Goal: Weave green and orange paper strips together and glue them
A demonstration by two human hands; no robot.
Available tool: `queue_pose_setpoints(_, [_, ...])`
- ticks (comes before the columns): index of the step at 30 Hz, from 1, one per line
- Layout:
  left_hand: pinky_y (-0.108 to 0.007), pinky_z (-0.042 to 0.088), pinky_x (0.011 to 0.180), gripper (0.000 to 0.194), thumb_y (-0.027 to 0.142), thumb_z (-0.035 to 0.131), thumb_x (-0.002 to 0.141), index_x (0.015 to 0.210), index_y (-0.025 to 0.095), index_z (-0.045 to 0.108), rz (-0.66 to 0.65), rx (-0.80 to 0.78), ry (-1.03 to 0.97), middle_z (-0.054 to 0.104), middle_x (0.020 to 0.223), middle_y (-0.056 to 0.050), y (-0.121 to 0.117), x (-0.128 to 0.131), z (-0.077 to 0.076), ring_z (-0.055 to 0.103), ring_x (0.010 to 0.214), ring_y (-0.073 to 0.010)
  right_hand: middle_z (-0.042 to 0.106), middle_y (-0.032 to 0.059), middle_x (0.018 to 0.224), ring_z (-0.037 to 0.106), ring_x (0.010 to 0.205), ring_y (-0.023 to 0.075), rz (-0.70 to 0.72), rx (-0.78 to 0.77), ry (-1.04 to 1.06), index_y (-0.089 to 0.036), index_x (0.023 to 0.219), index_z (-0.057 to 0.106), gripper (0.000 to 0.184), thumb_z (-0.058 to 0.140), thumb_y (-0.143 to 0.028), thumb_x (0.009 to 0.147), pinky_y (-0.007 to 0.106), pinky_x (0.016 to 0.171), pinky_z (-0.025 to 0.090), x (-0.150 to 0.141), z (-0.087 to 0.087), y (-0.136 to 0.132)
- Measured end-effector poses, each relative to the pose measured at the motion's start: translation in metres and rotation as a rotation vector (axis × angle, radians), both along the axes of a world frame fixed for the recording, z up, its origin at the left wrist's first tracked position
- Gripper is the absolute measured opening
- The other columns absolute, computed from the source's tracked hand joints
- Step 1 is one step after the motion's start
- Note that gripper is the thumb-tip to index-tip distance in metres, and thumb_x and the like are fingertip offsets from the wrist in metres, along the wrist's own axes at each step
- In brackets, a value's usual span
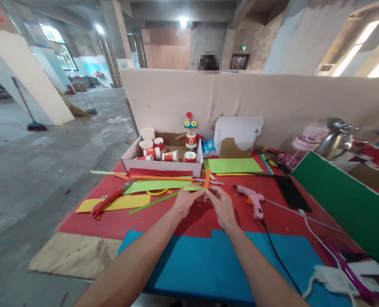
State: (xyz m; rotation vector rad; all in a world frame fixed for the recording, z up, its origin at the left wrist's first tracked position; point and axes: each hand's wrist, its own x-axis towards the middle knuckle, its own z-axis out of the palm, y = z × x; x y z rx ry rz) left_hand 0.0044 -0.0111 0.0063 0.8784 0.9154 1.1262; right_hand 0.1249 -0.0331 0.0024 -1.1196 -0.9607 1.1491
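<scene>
My left hand (187, 202) and my right hand (220, 204) meet over the red table cover, fingertips pinched close together. Between them are two narrow paper strips that cross near the fingertips: a green paper strip (193, 187) lying sideways at my left fingers, and an orange paper strip (207, 178) standing up at my right fingers. Whether the strips are joined is hidden by my fingers. To the left lie red-handled scissors (111, 200) on a yellow paper piece (132, 201), beside a wide green paper piece (157, 185). A pink glue gun (252, 200) rests right of my right hand.
A white box (162, 167) with several paper cups and a robot-like cup figure (191, 135) stands behind. Right are a black phone (292, 192), a green board (346, 204), a steel jug (333, 138) and a power strip (349, 277) with cables. A partition (170, 96) rises behind.
</scene>
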Motion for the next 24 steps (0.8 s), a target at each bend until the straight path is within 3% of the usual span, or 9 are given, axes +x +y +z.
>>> queue_pose_setpoints(5, [-0.027, 0.047, 0.059, 0.029, 0.031, 0.08, 0.052, 0.068, 0.01, 0.068, -0.036, 0.014, 0.064, 0.066, 0.062, -0.005, 0.0018, -0.0025, 0.0003, 0.058, 0.058, -0.0143, 0.071, 0.0021, 0.07, 0.064, 0.063, 0.0171, 0.097, -0.038, -0.032, -0.018, 0.076, 0.069, 0.03, 0.073, -0.046, 0.063, 0.031, 0.068, 0.053, 0.0038, 0.0004, 0.0007])
queue_pose_setpoints(12, [-0.024, 0.044, 0.045, 0.026, 0.033, 0.076, 0.057, 0.066, 0.012, 0.063, -0.041, 0.066, 0.11, 0.062, 0.058, -0.003, -0.0006, -0.0016, 0.0081, 0.055, 0.049, -0.0128, 0.07, 0.0027, 0.064, 0.067, 0.062, 0.0216, 0.026, -0.02, -0.14, -0.018, 0.076, 0.069, 0.037, 0.071, -0.052, 0.062, 0.035, 0.069, 0.056, 0.0038, -0.0002, 0.0])
queue_pose_setpoints(18, [-0.022, 0.043, 0.046, 0.027, 0.035, 0.074, 0.059, 0.064, 0.011, 0.062, -0.067, 0.035, 0.049, 0.061, 0.055, -0.003, 0.0002, -0.0029, 0.0053, 0.054, 0.049, -0.0117, 0.071, 0.004, 0.064, 0.068, 0.063, 0.0226, 0.009, -0.004, -0.285, -0.019, 0.071, 0.067, 0.035, 0.066, -0.054, 0.066, 0.033, 0.065, 0.055, 0.0036, 0.0067, -0.0033])
queue_pose_setpoints(24, [-0.021, 0.04, 0.043, 0.029, 0.036, 0.076, 0.056, 0.062, 0.012, 0.061, 0.012, 0.021, 0.039, 0.057, 0.052, -0.002, 0.0033, -0.0041, 0.0022, 0.049, 0.046, -0.0094, 0.07, 0.0049, 0.061, 0.069, 0.062, 0.0244, -0.017, -0.049, -0.288, -0.018, 0.072, 0.066, 0.041, 0.066, -0.058, 0.063, 0.031, 0.056, 0.054, 0.0058, 0.0046, -0.0004])
